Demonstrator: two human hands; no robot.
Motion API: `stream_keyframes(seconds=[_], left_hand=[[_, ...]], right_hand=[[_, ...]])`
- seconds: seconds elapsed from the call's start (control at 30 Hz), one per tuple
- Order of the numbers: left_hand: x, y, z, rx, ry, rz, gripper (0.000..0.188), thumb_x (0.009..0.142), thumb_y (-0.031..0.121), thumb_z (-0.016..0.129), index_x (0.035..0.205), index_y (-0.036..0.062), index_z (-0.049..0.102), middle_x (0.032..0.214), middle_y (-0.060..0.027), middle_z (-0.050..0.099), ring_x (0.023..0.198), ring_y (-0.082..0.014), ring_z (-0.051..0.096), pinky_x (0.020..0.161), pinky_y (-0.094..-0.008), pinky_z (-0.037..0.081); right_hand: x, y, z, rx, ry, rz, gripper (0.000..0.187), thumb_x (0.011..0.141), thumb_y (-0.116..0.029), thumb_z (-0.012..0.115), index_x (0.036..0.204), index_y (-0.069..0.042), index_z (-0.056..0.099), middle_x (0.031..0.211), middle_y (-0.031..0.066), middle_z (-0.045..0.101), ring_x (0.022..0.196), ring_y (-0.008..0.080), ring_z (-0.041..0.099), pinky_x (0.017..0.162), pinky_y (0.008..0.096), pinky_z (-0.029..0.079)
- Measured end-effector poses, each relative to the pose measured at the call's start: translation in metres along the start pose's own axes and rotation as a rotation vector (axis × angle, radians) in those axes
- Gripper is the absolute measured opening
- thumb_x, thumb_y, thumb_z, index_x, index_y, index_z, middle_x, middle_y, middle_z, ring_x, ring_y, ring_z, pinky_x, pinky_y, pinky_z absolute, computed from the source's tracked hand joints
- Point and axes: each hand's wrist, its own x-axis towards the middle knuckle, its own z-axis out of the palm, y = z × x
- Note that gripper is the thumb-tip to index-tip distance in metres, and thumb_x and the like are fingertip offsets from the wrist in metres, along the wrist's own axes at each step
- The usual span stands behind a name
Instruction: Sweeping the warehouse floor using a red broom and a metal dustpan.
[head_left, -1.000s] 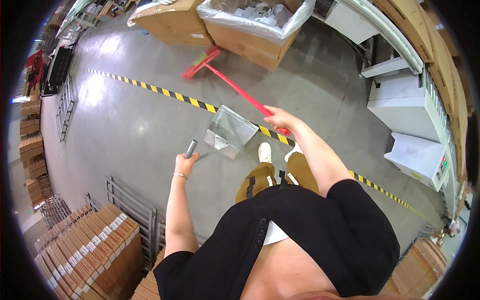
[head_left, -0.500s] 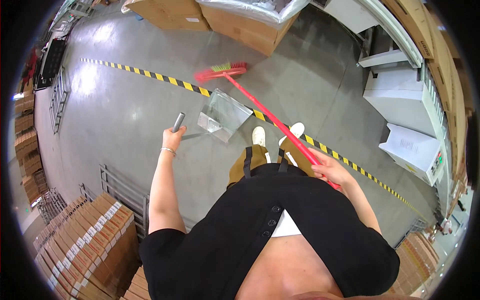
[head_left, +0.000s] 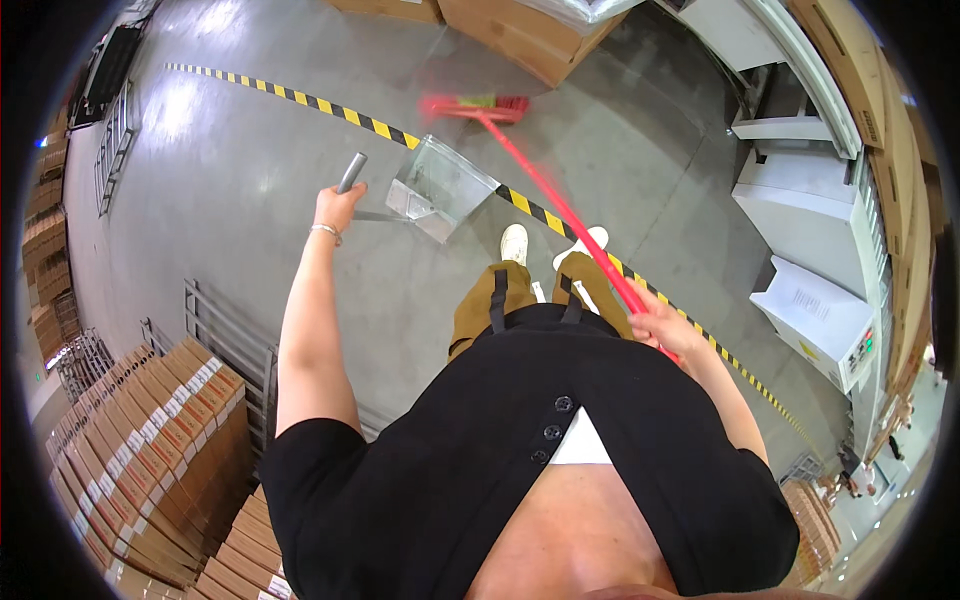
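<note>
My left hand is closed round the grey handle of a long-handled metal dustpan. The pan rests on the floor across the black-and-yellow tape line, in front of my feet. A red broom runs from my right hand, closed round its stick near my right hip, to a head beyond the dustpan. The red broom head, with some yellow-green bristles, is blurred by motion at its left end. A gap of floor lies between the broom head and the pan.
Large cardboard boxes stand ahead, one lined with clear plastic. White machine housings line the right side. Bundled flat cartons are stacked at the lower left beside a grey metal rack. Striped floor tape crosses diagonally.
The broom head has shifted a little away and to the right, its stick moving with it. My left hand and the dustpan appear slightly higher and further left, as the whole view has shifted.
</note>
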Motion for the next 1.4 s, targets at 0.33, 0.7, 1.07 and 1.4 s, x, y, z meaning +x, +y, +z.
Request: stream_keyframes(seconds=[0.33, 0.7, 1.07, 1.4], left_hand=[[-0.006, -0.016, -0.005, -0.026, -0.153, -0.075, 0.035, 0.066, 0.035, 0.065, 0.058, 0.0042, 0.051, 0.047, 0.0007, 0.042, 0.037, -0.0092, 0.038, 0.035, -0.0261, 0.030], [-0.036, -0.042, -0.034, -0.044, -0.100, -0.151, 0.034, 0.065, 0.033, 0.066, 0.056, 0.0046, 0.052, 0.049, 0.0007, 0.045, 0.043, -0.0095, 0.042, 0.040, -0.0263, 0.033], [-0.068, -0.064, -0.058, -0.106, 0.034, -0.059, 0.032, 0.065, 0.033, 0.065, 0.069, 0.0013, 0.063, 0.056, -0.0018, 0.052, 0.054, -0.0106, 0.048, 0.053, -0.0289, 0.040], [-0.088, -0.108, -0.131, -0.429, 0.337, -0.286, 0.032, 0.069, 0.030, 0.064, 0.057, 0.0030, 0.053, 0.049, 0.0014, 0.044, 0.046, -0.0081, 0.040, 0.043, -0.0262, 0.032]], right_hand=[[-0.089, 0.004, -0.004, 0.037, -0.077, 0.067, 0.060, 0.081, -0.002, 0.043, 0.134, -0.019, 0.023, 0.061, -0.0045, 0.033, 0.046, 0.0028, 0.028, 0.038, 0.0158, 0.021], [-0.062, -0.023, -0.002, 0.006, 0.050, 0.053, 0.066, 0.078, 0.002, 0.044, 0.134, -0.022, 0.019, 0.055, -0.0060, 0.029, 0.041, 0.0036, 0.025, 0.036, 0.0193, 0.020], [-0.059, -0.093, 0.034, -0.047, -0.209, 0.158, 0.069, 0.071, 0.005, 0.043, 0.134, -0.011, 0.021, 0.061, -0.0054, 0.042, 0.040, 0.0001, 0.028, 0.034, 0.0131, 0.019], [0.060, -0.226, 0.120, -1.198, -0.116, -0.247, 0.071, 0.073, -0.003, 0.055, 0.134, -0.015, 0.022, 0.060, -0.0007, 0.043, 0.045, 0.0086, 0.041, 0.044, 0.0236, 0.037]])
